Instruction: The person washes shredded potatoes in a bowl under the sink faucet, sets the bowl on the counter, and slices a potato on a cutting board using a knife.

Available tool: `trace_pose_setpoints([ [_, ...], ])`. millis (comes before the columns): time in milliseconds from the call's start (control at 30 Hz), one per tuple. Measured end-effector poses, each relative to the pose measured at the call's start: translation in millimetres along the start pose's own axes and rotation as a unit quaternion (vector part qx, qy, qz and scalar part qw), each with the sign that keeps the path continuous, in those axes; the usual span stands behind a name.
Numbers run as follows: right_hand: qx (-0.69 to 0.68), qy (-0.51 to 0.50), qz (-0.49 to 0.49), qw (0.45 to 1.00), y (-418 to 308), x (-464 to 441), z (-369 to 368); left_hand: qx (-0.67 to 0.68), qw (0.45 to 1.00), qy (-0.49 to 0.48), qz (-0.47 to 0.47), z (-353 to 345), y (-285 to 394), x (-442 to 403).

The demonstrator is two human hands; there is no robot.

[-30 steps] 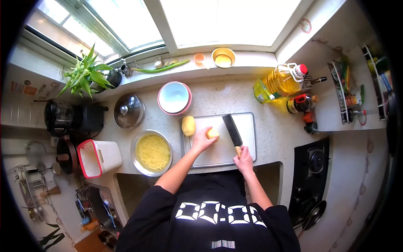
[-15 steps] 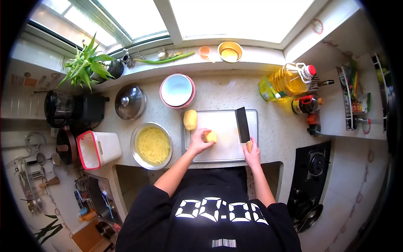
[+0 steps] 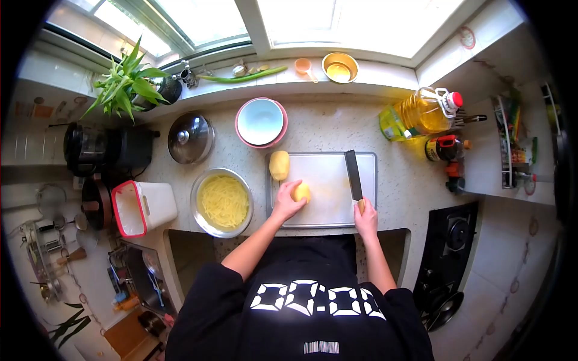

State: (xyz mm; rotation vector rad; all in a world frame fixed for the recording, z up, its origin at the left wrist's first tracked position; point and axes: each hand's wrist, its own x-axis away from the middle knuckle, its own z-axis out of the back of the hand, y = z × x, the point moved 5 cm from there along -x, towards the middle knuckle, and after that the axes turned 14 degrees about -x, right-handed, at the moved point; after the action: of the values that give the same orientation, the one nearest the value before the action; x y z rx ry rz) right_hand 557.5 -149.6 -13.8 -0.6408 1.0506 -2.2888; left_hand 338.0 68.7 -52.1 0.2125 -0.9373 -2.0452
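Note:
On the cutting board, my left hand has its fingers and thumb around a peeled potato piece. A second peeled potato lies at the board's upper left corner, just above that hand. My right hand is closed on the handle of a cleaver, whose dark blade points away from me over the right part of the board. Blade and potato piece are apart. Left of the board, a metal bowl holds pale yellow shreds.
Behind the board are stacked bowls, with a pot lid to their left. An oil bottle and a dark sauce bottle stand at the back right. A white bin is left; a stove is right.
The cleaver has moved right, away from the potato piece, and its blade now shows as a narrow strip. My left hand stays at the potato piece. The camera view has shifted slightly.

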Motion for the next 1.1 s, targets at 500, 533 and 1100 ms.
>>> trace_pose_setpoints([
  [500, 0.011, 0.009, -0.005, 1.0, 7.9, -0.1, -2.8, -0.139, 0.988, -0.019, 0.072, 10.9, 19.1, -1.3],
  [533, 0.013, 0.008, -0.009, 1.0, 8.0, 0.2, -3.2, -0.12, 0.991, -0.018, 0.058, 8.3, 21.4, -1.8],
  [1100, 0.015, 0.023, -0.037, 0.999, 13.6, 1.8, -6.0, -0.037, 0.998, -0.039, 0.028, 6.2, 14.3, -14.0],
])
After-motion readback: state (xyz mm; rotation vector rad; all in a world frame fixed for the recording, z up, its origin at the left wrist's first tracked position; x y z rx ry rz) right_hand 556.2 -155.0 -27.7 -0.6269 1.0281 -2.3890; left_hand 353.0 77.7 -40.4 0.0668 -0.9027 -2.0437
